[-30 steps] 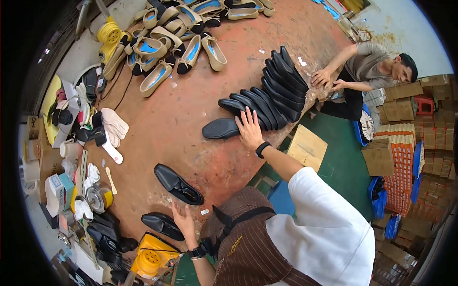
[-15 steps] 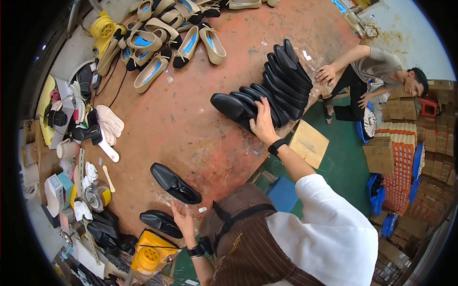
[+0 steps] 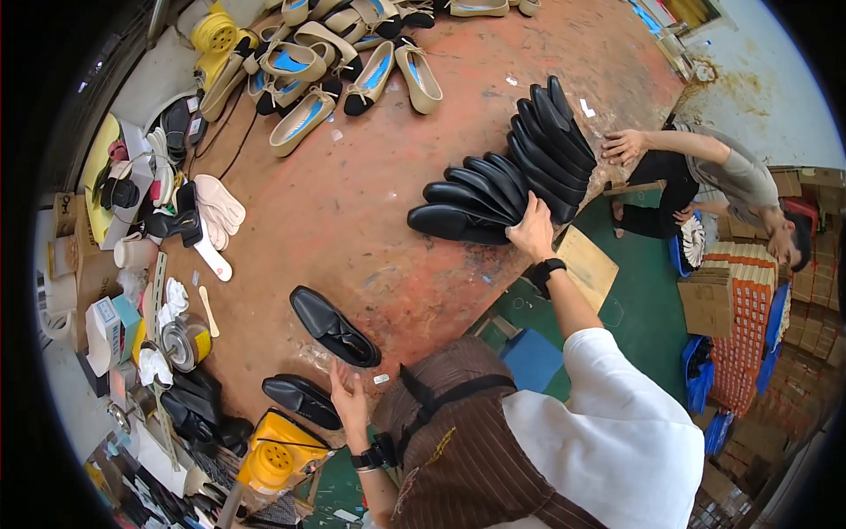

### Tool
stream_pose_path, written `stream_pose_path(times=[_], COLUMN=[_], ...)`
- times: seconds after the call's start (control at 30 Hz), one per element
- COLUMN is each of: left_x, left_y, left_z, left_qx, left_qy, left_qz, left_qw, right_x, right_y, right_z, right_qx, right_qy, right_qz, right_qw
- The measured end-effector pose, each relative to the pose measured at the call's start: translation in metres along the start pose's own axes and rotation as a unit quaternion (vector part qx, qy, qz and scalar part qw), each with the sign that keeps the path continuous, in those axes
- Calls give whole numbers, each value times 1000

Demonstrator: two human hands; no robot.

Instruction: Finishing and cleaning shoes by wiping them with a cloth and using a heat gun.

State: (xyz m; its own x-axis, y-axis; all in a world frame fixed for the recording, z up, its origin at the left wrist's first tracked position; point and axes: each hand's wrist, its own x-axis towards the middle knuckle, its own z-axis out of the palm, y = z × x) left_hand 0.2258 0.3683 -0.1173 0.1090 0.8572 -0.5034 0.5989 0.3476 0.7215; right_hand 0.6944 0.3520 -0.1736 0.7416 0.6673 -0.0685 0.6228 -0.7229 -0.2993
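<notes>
A row of several black leather shoes (image 3: 493,185) lies packed side by side along the right edge of the worktable. At its near end, my right hand (image 3: 531,231) has its fingers and thumb around the heel end of the nearest black shoe (image 3: 458,224). Farther left, a single black shoe (image 3: 333,326) rests on the tabletop, and another black shoe (image 3: 301,399) lies at the table's near edge. Between and just right of these two is my left hand (image 3: 350,398), palm turned up, fingers apart, holding nothing.
Beige flats with black toes (image 3: 370,79) are heaped at the far left. A yellow machine (image 3: 280,454) stands near the table's front edge. Pale insoles (image 3: 218,216) and tins crowd the left side. Another person (image 3: 740,167) rests a hand on the right edge; stacked boxes (image 3: 740,317) stand behind.
My right hand has slid from the top of the row to the shoes' heel ends. The nearest shoes have turned slightly and fanned out. My left hand stays beside the single shoes.
</notes>
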Motion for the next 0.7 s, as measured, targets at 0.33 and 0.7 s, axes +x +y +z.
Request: stream_pose_path(times=[0.33,0.7], left_x=[6,-28], left_y=[26,20], left_z=[-4,-8], left_qx=[21,-555], left_qy=[-4,-106], left_qz=[-14,-17], left_qw=[1000,825], right_x=[33,-163], right_y=[-1,-193], right_z=[-3,-47], right_qx=[34,420], right_qy=[-159,-638], right_qz=[9,-194], right_qw=[987,616])
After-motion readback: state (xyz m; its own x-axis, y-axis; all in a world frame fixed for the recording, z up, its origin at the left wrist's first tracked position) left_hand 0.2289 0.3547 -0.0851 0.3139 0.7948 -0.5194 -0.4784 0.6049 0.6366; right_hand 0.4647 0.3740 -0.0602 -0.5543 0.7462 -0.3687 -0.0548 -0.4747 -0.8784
